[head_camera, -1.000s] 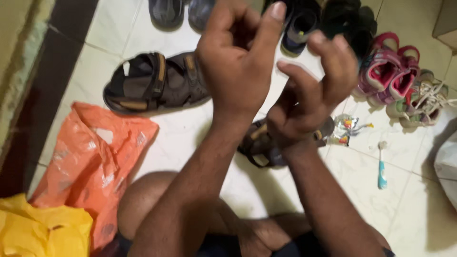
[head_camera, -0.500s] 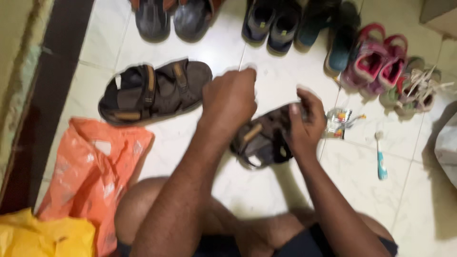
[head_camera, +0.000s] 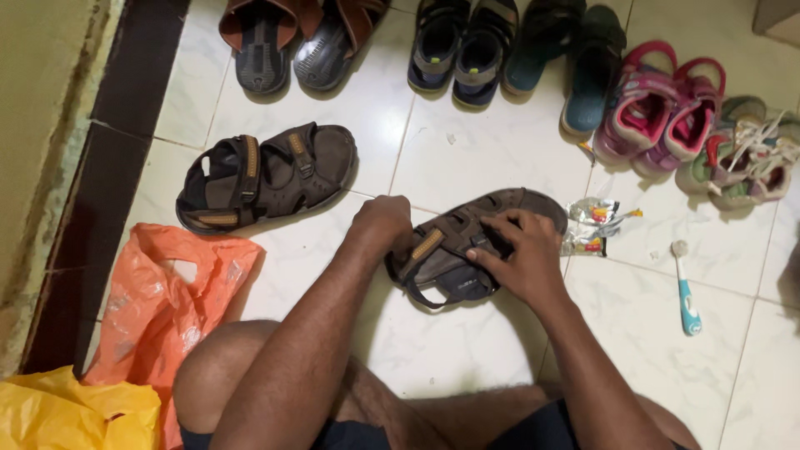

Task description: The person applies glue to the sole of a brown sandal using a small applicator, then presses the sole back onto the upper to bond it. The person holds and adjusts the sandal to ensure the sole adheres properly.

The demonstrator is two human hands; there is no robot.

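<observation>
1. The person is sitting on the white tiled floor, with bare knees showing at the bottom of the head view.
2. A brown strapped sandal is lying on the floor just in front of the knees, its toe pointing up and to the right.
3. The left hand is curling closed at the sandal's heel end, gripping the strap with the tan band.
4. The right hand is resting over the middle of the same sandal, its fingers bent and pressing on the middle strap.
5. The matching brown sandal is lying well apart to the upper left, untouched.
6. An orange plastic bag is lying crumpled beside the left knee, with a yellow bag touching it at the lower left corner.
7. A small clear wrapper with coloured bits is lying just beside the held sandal's toe.
8. A white and blue toothbrush is lying further right on the tiles.
9. A row of footwear is standing along the top: brown slippers, dark blue sandals, teal slip-ons, pink sandals and pale sneakers.
10. A dark skirting strip is running along the wall on the left.
</observation>
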